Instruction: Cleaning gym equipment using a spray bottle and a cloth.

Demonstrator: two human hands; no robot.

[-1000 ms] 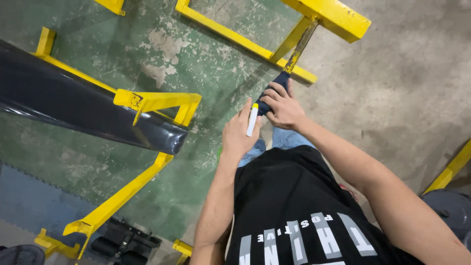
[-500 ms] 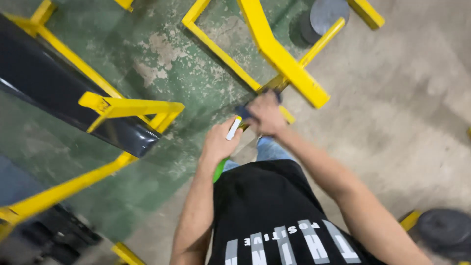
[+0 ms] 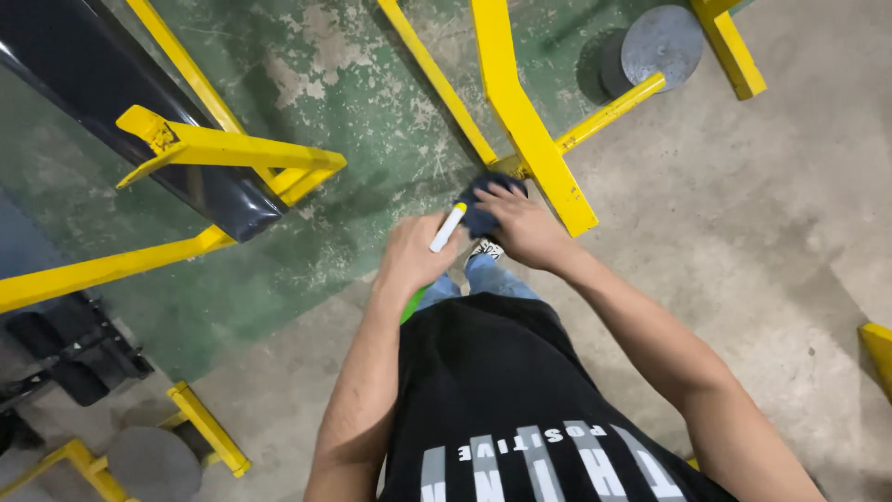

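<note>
Cloth (image 3: 478, 218), dark blue, is lying bunched under the right hand (image 3: 525, 226), whose fingers are pressing it against the yellow frame (image 3: 530, 139). The left hand (image 3: 413, 253) is gripping a white marker (image 3: 448, 228) just beside it.

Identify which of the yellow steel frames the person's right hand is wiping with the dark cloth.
It is the broad yellow beam running up the middle of the view; the right hand presses the dark cloth at its base. The other frames lie away from both hands.
</note>
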